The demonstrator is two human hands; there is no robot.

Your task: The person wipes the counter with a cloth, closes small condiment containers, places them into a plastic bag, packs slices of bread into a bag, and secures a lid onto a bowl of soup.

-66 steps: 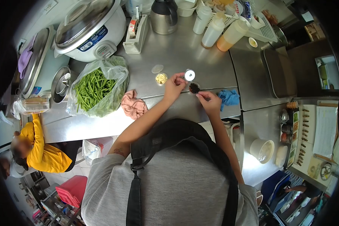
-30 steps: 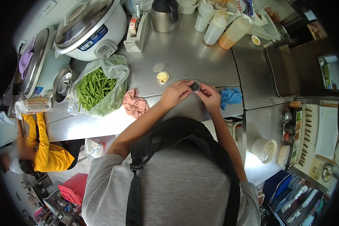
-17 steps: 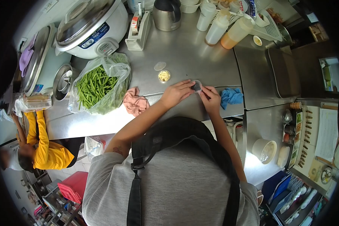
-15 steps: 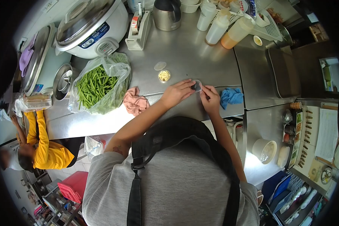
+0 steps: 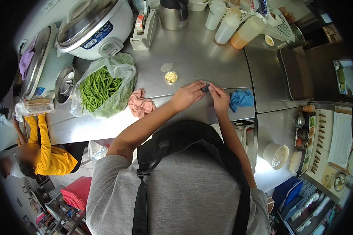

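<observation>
Between my hands is a small round plastic sauce cup [image 5: 205, 87] with dark contents and a clear lid lying over its top. My left hand [image 5: 186, 95] is closed around the cup's left side, fingers pressed together. From the right, my right hand [image 5: 219, 97] pinches the rim, thumb and fingers at the lid's edge. Whether the lid is seated all round cannot be made out. Left of them stands another small clear cup [image 5: 171, 77] holding pale yellow pieces, with a loose clear lid [image 5: 166, 67] just behind it.
A bag of green beans [image 5: 100, 88] and a pink cloth [image 5: 141, 103] lie to the left. A blue cloth [image 5: 241, 99] is beside my right hand. Behind stand a rice cooker [image 5: 94, 29], tape dispenser [image 5: 144, 31], steel jug [image 5: 174, 15] and squeeze bottles [image 5: 227, 29]. A person in yellow [image 5: 53, 156] is at left.
The clear lid, tilted in my right hand before, now lies flatter over the dark-filled cup. My right hand has moved slightly up and left against the cup.
</observation>
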